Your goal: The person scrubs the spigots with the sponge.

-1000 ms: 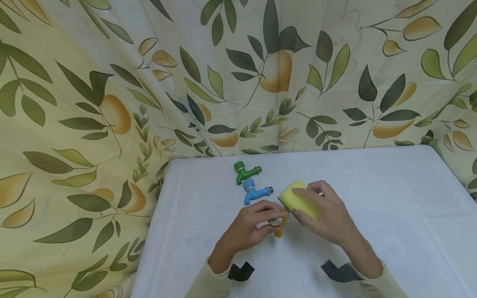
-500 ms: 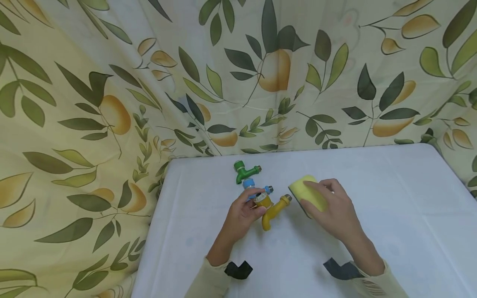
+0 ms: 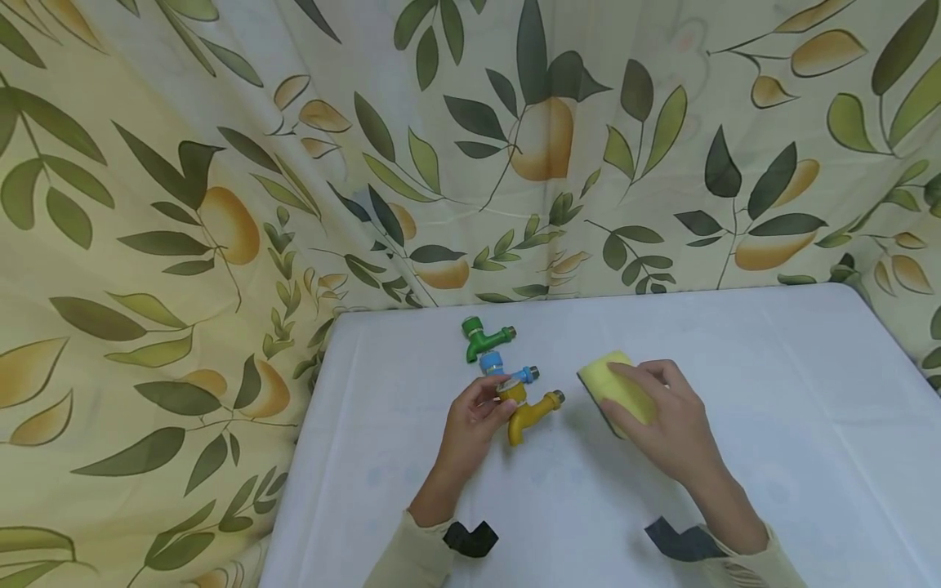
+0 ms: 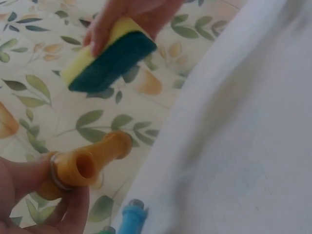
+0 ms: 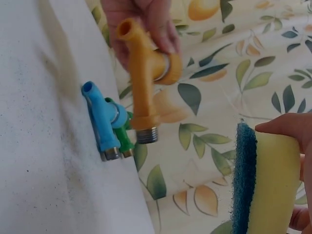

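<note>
Backdrop: a pale cloth (image 3: pixel 470 155) printed with leaves and orange fruit, hanging behind and to the left of the work area. Next, white tabletop (image 3: pixel 794 441) with rounded far corners, filling the lower part of the head view. Light sleeves, left sleeve (image 3: pixel 412 551) and right sleeve (image 3: pixel 764 563), enter from the near edge.

Hands: left hand (image 3: pixel 466 425) pinches the yellow tap (image 3: pixel 531 415) at its knob end, thumb on one side, fingers on the other. Right hand (image 3: pixel 672 425) grips the sponge (image 3: pixel 616 387) between thumb and fingers. The two hands are apart.

Sponge: yellow foam with a dark green scouring layer, tilted, dark layer on the side toward the yellow tap. Gap visible between the two; no contact.

Yellow tap: held above the tabletop, between the hands; threaded metal end points toward the sponge, spout toward the near edge.

Blue tap (image 5: pixel 103 122): lying on the tabletop, partly hidden by the left hand in the head view. Right wrist view shows it apart from the yellow tap.

Green tap (image 3: pixel 483 341): lying just beyond the blue tap, threaded end to the right. Whether these two touch, cannot tell.
</note>
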Motion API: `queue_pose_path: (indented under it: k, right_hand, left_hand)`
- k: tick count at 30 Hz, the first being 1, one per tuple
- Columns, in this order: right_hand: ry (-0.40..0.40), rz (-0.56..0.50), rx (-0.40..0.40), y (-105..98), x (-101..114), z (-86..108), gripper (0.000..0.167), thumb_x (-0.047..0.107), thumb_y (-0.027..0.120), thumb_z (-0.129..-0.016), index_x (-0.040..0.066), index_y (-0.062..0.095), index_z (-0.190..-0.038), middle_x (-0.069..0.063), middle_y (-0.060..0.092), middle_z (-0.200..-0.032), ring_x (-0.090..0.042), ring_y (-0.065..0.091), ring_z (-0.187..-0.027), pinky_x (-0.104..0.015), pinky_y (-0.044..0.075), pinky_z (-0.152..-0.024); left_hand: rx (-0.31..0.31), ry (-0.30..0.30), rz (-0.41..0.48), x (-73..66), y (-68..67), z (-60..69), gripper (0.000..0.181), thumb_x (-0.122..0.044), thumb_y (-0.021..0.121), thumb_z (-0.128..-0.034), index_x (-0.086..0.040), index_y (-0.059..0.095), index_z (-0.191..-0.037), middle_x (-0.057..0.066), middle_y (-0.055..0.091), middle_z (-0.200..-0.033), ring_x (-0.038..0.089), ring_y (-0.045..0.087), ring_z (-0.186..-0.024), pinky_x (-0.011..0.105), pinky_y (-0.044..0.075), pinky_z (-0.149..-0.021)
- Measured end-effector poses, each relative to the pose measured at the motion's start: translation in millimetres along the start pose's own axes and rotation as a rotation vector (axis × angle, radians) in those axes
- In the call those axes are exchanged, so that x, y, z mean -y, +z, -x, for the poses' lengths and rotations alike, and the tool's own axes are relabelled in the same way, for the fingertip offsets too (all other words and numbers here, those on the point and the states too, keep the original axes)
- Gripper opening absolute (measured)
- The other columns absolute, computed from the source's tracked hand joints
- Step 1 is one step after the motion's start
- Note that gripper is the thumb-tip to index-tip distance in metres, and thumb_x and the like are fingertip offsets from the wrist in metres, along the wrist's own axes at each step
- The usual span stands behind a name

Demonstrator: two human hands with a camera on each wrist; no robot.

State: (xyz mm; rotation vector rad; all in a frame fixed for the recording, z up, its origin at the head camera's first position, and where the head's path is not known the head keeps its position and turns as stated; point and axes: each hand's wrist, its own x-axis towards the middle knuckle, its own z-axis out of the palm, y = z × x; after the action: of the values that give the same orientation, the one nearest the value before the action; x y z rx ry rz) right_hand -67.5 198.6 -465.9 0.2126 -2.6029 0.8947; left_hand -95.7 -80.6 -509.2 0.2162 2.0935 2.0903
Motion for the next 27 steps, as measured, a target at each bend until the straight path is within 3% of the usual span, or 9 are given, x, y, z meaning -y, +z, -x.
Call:
queue_pose_path:
  k: [7,13,18,27]
  right_hand:
    - [0.001,-0.012,-0.006,-1.7,0.5,0.0,0.051,0.025,0.087,-0.078,0.019,0.071,-0.126,-0.008,0.056,-0.110,-0.017,0.050,-0.093,-0.027,0.042,-0.063]
    - [0.002,-0.018,0.000,-1.1,-0.1,1.5,0.050,0.025,0.087,-0.078,0.018,0.071,-0.126,-0.007,0.056,-0.110,-0.017,0.050,-0.093,-0.026,0.042,-0.061]
    - [-0.008,-0.022,-0.004,0.4,-1.2,1.8,0.051,0.023,0.087,-0.078,0.019,0.072,-0.126,-0.007,0.056,-0.110,-0.016,0.050,-0.093,-0.026,0.042,-0.062]
    - [0.001,-0.029,-0.003,1.4,-0.5,2.6,0.051,0.023,0.088,-0.077,0.021,0.072,-0.125,-0.005,0.056,-0.110,-0.015,0.049,-0.094,-0.026,0.041,-0.062]
  left_hand:
    - [-0.059,-0.108,-0.179,16.4,-0.6,-2.1,0.033,-0.021,0.075,-0.0944,-0.022,0.070,-0.127,0.004,0.070,-0.121,0.020,0.071,-0.106,0.030,0.058,-0.093]
    - [-0.081,-0.201,-0.199,28.7,-0.8,-4.9,0.032,-0.018,0.075,-0.0931,-0.020,0.071,-0.124,0.006,0.071,-0.114,0.016,0.072,-0.101,0.031,0.059,-0.088]
    - [-0.086,-0.229,-0.192,34.7,-2.5,-7.6,0.030,-0.016,0.075,-0.0932,-0.021,0.072,-0.123,0.006,0.072,-0.111,0.017,0.073,-0.100,0.030,0.060,-0.086]
    - [-0.091,-0.216,-0.325,34.6,-7.2,-10.2,0.029,-0.018,0.074,-0.0941,-0.018,0.073,-0.123,0.005,0.073,-0.105,0.012,0.073,-0.093,0.025,0.061,-0.078]
